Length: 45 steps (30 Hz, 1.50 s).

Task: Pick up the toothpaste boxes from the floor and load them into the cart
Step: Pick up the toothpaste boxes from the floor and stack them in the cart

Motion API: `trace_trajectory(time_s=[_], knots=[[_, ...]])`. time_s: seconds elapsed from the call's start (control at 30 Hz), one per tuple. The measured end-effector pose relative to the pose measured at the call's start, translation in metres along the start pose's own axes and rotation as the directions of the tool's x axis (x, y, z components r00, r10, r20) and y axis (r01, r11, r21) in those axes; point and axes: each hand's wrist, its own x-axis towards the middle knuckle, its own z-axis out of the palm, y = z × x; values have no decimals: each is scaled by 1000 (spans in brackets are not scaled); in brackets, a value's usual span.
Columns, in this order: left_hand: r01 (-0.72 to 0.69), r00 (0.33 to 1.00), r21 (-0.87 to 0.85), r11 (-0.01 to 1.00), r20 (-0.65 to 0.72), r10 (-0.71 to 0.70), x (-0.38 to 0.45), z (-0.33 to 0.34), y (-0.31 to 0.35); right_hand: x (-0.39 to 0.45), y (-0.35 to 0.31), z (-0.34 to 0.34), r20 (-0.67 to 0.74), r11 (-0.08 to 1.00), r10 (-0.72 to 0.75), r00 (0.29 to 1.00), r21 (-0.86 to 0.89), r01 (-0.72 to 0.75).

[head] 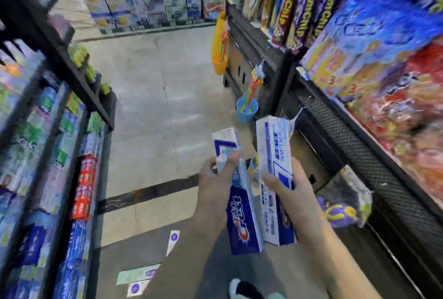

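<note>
**Both hands loaded, boxes held upright in the aisle**

Nearest my lens are two bare forearms rising from the bottom edge, and below them a dark shoe (pixel 244 289) with a white toe on the grey floor (pixel 153 97). From where I sit, the left hand (pixel 215 186) is curled around a blue-and-white toothpaste box (pixel 242 217), thumb pressed across its front near the upper part, the other fingers hidden behind it. That box stands roughly upright with its white end up. The right hand (pixel 285 188) is wrapped around a second toothpaste box (pixel 275 162), fingers lying across the printed face at mid-length; its top flap looks bent open (motion blur makes this hard to judge). The two boxes sit just beside each other, and I cannot tell whether they touch.

Flat on the floor by the left forearm lie a few small cartons or cards (pixel 139 274), pale green and white. Left of the aisle a black rack (pixel 96 97) holds rows of toothpaste packs; on the right, black shelving (pixel 359 150) carries bright snack bags. A blue toy bucket (pixel 247 109) hangs from that right shelving.
</note>
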Motion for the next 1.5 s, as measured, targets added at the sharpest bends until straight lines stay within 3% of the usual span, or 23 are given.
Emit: trace_trajectory(time_s=[0.17, 0.27, 0.4, 0.53, 0.6, 0.7, 0.77, 0.83, 1.1, 1.23, 1.33, 1.5], knots=[[-151, 961, 137, 979, 253, 113, -52, 36, 37, -75, -40, -14, -269, 996, -89, 959, 0, 93], [-190, 904, 200, 961, 419, 92, -87, 41, 40, -132, -42, -10, -409, 993, -111, 906, -1, 122], [-228, 764, 289, 930, 645, -14, -143, 28, 22, -216, -34, 3, -626, 993, -89, 775, 2, 116], [-234, 635, 430, 872, 747, -199, -203, 21, -6, -305, -20, 18, -781, 994, 2, 624, 68, 82], [-157, 530, 482, 862, 778, -339, -233, 20, -25, -352, -10, 22, -854, 994, 54, 518, 94, 50], [-104, 321, 624, 774, 758, -568, -283, 18, -57, -425, 8, 27, -934, 991, 90, 347, 120, 65], [-128, 186, 671, 731, 740, -647, -322, 13, -78, -472, 20, 29, -961, 990, 113, 252, 131, 57], [-194, 102, 691, 696, 720, -686, -363, 8, -100, -515, 32, 29, -975, 988, 141, 172, 150, 40], [-418, -93, 622, 662, 696, -712, -519, 9, -197, -683, 89, 7, -947, 953, 298, -121, 288, 90], [-548, -176, 530, 647, 683, -709, -582, 14, -241, -759, 110, -15, -918, 941, 328, -223, 338, -9], [-620, -181, 487, 615, 674, -716, -611, 25, -266, -799, 120, -34, -900, 921, 342, -271, 378, -96], [-751, -206, 318, 578, 719, -663, -632, 41, -313, -847, 137, -74, -902, 881, 331, -278, 401, -252]])
